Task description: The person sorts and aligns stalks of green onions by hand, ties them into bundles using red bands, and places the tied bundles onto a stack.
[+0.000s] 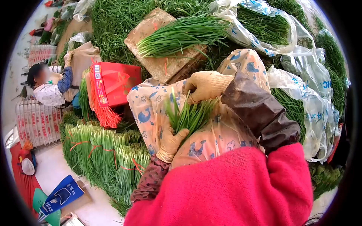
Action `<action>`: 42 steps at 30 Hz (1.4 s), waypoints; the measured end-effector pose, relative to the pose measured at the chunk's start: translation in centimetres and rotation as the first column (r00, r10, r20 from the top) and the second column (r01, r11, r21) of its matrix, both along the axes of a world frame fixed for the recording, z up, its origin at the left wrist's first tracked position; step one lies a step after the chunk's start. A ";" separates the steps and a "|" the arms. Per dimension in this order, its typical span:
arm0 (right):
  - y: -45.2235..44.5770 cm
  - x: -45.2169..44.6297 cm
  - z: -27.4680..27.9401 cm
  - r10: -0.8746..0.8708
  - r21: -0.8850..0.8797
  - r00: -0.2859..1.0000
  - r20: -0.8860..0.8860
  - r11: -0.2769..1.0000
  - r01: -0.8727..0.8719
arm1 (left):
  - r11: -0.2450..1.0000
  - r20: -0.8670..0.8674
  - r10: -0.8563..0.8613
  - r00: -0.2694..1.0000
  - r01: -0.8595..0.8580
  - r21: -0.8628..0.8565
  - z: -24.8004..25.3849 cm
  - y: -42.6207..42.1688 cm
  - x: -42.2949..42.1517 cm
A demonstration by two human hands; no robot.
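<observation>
In my lap lies a loose bunch of green chives [194, 117], over a clear plastic apron [151, 109] printed with blue shapes. My left hand [171, 145], in a cream glove, wraps round the lower part of this bunch. Just above it, my right hand [207, 86] wears a similar glove and has its fingers curled in a pinch at the bunch's upper end, on a few blades as far as I can see. Beyond my knees, a larger chive bunch [181, 35] rests on a worn wooden board [151, 34].
Tied chive bundles [102, 154] stand at left, red bands round them. Near my left knee are a red bag [120, 83] and red ties [109, 117]. Plastic bags [320, 109] of chives lie at right, loose greens [117, 26] behind. Another person [49, 84] sits far left.
</observation>
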State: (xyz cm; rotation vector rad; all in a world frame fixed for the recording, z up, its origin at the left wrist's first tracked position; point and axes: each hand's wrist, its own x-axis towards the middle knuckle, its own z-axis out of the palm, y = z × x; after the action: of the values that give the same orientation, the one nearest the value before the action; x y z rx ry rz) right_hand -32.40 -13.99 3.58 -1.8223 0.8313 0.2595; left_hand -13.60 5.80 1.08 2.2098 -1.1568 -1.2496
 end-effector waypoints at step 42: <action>2.1 -5.0 -0.2 -0.404 0.490 0.910 0.088 0.813 0.314 | 0.844 -0.796 0.368 0.481 -0.532 0.068 -4.3 2.4 3.9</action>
State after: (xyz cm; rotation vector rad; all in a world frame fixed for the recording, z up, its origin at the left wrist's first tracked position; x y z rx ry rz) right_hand -37.35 -11.87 3.42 -1.1854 0.8739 0.0298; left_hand -9.68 8.20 -3.24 1.3577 -0.2627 -1.5187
